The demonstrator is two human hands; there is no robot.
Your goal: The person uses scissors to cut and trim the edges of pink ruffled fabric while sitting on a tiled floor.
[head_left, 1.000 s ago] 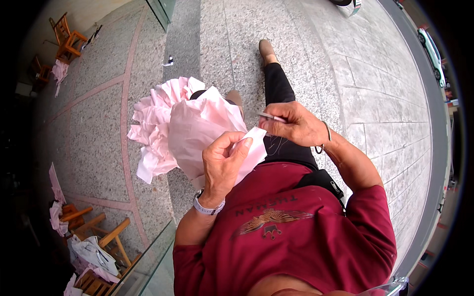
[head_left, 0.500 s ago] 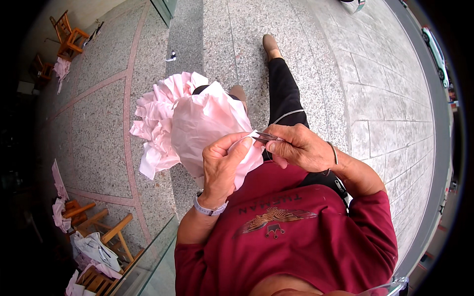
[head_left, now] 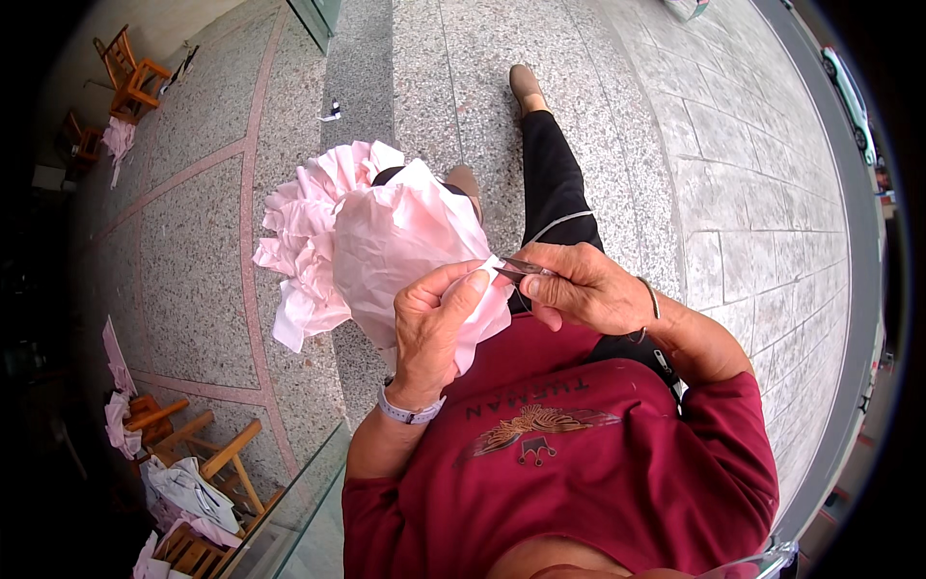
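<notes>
My left fingers (head_left: 465, 295): pinched on pink cloth (head_left: 410, 232) | right fingers (head_left: 552, 289): closed round snips (head_left: 522, 268) | change: snips now at cloth edge, work likely centred there

The one readable print is on the red shirt (head_left: 627, 492), near in the scene — a short row of dark capitals (head_left: 529, 396) across the chest, upside down in this view. On its near side are a golden winged emblem (head_left: 540, 427) and a small crown (head_left: 536, 452) — both pictorial marks.
</notes>
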